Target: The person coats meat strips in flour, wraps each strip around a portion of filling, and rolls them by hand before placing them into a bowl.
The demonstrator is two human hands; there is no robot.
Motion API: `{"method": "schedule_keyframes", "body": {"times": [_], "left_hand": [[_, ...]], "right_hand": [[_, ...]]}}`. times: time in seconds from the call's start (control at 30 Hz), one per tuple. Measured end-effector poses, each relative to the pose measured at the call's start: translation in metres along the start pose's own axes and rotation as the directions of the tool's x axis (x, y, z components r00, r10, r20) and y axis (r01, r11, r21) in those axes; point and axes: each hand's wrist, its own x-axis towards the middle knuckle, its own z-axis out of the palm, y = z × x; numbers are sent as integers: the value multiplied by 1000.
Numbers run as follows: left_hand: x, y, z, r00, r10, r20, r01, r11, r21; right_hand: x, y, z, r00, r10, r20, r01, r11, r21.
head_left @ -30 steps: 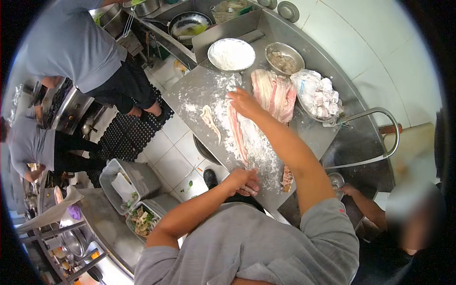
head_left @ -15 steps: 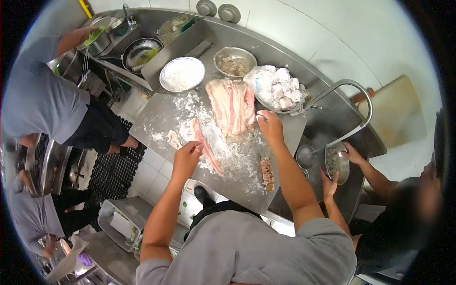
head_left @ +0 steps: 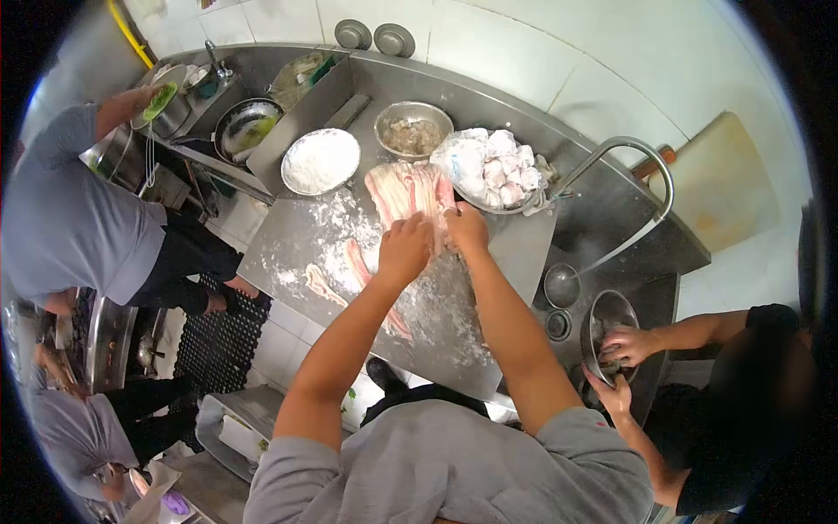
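A meat strip (head_left: pixel 355 257) lies left of the grip. Left hand (head_left: pixel 407 250), fingers bent, and right hand (head_left: pixel 467 229), curled, touch the meat slab (head_left: pixel 401 189) reaching beyond them; whether either clasps it, I cannot tell. The right sleeve's red mark (head_left: pixel 601 425) is too small to read.

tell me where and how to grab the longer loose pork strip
Probably pinch the pork belly strip at its far end, from the left: it lies flat and narrow on the dusted steel table, that end uncovered, but the left forearm hides its middle.

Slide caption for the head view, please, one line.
Left hand and right hand at the meat slab on a white-dusted steel table.
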Motion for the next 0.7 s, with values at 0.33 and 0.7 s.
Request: {"method": "schedule_keyframes", "body": {"times": [0.33,0.7], "left_hand": [[-9,-23,9,977,-189,103,204,966,-161],[-14,-35,16,976,-205,-76,184,959,-215]], "right_hand": [[18,28,2,996,-89,-20,91,949,301],[-2,34,-10,971,-238,20,228,948,221]]}}
